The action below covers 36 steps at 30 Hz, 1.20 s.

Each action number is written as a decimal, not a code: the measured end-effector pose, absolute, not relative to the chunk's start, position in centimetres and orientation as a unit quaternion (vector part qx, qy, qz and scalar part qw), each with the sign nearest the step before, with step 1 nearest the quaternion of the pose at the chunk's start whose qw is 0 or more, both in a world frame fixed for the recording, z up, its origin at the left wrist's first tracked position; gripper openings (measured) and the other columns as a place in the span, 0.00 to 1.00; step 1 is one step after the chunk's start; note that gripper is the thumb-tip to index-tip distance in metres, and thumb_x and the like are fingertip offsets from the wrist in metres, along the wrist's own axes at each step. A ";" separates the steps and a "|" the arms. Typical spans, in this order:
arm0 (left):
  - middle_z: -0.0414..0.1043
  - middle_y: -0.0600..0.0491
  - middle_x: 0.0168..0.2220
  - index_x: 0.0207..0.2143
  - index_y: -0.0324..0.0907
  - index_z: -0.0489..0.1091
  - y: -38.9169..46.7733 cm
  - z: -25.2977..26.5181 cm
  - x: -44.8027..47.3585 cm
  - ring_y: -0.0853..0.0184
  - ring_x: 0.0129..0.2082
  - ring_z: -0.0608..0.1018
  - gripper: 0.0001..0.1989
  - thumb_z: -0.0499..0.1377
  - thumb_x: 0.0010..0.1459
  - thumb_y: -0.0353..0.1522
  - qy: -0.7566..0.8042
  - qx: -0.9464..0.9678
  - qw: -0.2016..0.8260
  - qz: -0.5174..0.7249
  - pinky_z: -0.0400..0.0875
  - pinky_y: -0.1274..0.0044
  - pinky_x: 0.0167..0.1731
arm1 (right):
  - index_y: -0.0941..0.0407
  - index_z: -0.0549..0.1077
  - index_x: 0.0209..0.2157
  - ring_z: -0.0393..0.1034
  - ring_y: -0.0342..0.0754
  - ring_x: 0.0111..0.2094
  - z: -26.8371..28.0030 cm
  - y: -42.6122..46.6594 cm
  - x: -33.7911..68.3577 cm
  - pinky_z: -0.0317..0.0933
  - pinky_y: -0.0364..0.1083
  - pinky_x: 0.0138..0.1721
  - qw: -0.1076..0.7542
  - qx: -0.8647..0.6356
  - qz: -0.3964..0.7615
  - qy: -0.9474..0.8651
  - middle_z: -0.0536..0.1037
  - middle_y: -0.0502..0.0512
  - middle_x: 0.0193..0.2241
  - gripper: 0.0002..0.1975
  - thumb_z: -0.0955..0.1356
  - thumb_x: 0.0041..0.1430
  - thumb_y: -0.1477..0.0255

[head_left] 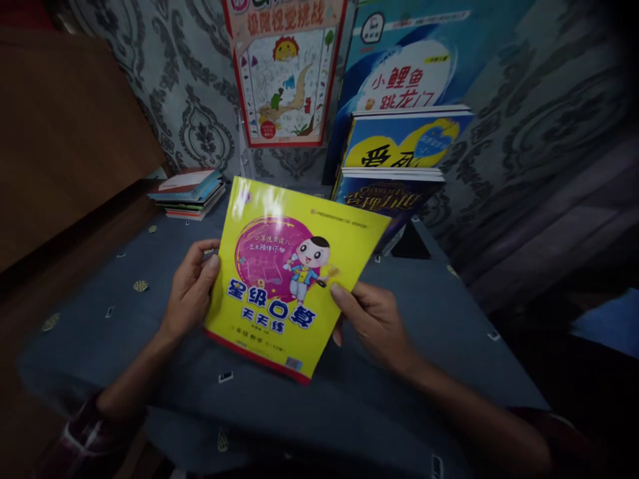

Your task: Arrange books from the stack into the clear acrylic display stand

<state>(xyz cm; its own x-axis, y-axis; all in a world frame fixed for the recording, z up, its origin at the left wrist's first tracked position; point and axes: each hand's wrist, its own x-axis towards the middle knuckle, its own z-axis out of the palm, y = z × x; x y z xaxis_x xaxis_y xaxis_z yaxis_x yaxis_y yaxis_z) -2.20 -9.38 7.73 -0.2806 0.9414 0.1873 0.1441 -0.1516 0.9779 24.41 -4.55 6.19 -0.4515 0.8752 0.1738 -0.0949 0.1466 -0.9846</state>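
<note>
A yellow workbook (pixel 344 226) with a magenta circle, a cartoon child and blue Chinese lettering is held up, cover towards me, over the table. My left hand (pixel 194 286) grips its left edge, the thumb along the side and the fingers partly hidden behind it. On the opposite edge my right hand (pixel 372 319) pinches the book, thumb on the cover and fingers behind. The workbook leans slightly clockwise, and its red-edged bottom stays above the tablecloth.
Behind stand a red-bordered book (pixel 284 86), a blue picture book (pixel 414 40), a blue-and-yellow book (pixel 369 136) and a dark blue book (pixel 389 196). A small stack of books (pixel 187 193) lies at the back left of the cloth-covered table (pixel 164 392). Patterned fabric (pixel 200 126) hangs behind.
</note>
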 end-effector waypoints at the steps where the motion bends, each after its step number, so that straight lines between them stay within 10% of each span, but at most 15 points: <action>1: 0.79 0.53 0.35 0.50 0.46 0.64 -9.5 7.6 -2.1 0.63 0.31 0.81 0.22 0.61 0.63 0.49 0.556 0.474 0.372 0.572 0.76 0.75 0.28 | 0.56 0.79 0.33 0.68 0.42 0.16 6.0 -4.5 24.3 0.64 0.42 0.13 0.405 -0.313 0.602 -0.613 0.80 0.53 0.24 0.26 0.71 0.61 0.45; 13: 0.70 0.59 0.22 0.33 0.43 0.66 -8.8 3.5 -4.3 0.75 0.18 0.68 0.22 0.71 0.47 0.46 0.597 0.398 0.539 0.441 0.59 0.83 0.16 | 0.57 0.76 0.45 0.75 0.44 0.22 0.4 -2.4 23.9 0.65 0.39 0.17 0.313 -0.350 0.700 -0.537 0.83 0.55 0.29 0.29 0.76 0.53 0.49; 20: 0.71 0.59 0.21 0.38 0.44 0.68 -8.2 3.1 -5.1 0.72 0.15 0.67 0.20 0.68 0.50 0.46 0.636 0.502 0.462 0.362 0.56 0.81 0.14 | 0.56 0.70 0.45 0.78 0.47 0.23 -0.7 -1.3 24.0 0.71 0.42 0.19 0.296 -0.382 0.691 -0.538 0.83 0.52 0.28 0.28 0.77 0.51 0.54; 31: 0.78 0.43 0.47 0.54 0.42 0.71 -6.3 4.4 -4.7 0.53 0.46 0.80 0.17 0.51 0.67 0.37 0.688 0.704 0.103 0.141 0.73 0.67 0.41 | 0.53 0.63 0.48 0.72 0.45 0.16 0.4 -0.3 24.7 0.64 0.42 0.16 0.204 -0.422 0.633 -0.616 0.77 0.44 0.20 0.22 0.73 0.59 0.59; 36: 0.71 0.38 0.60 0.58 0.38 0.68 -4.8 2.9 -4.3 0.51 0.60 0.74 0.20 0.48 0.70 0.36 0.647 0.745 0.092 0.131 0.70 0.59 0.58 | 0.54 0.69 0.48 0.72 0.47 0.19 1.3 0.3 25.1 0.61 0.45 0.21 0.249 -0.447 0.356 -0.782 0.75 0.45 0.19 0.12 0.67 0.66 0.66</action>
<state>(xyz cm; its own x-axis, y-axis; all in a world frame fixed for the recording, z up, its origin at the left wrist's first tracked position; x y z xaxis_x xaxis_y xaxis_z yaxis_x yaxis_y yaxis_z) -4.29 -4.76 2.91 0.1283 0.9887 0.0773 0.9405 -0.1460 0.3068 25.11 0.26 1.28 -0.4757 0.8767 0.0707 0.5220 0.3461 -0.7795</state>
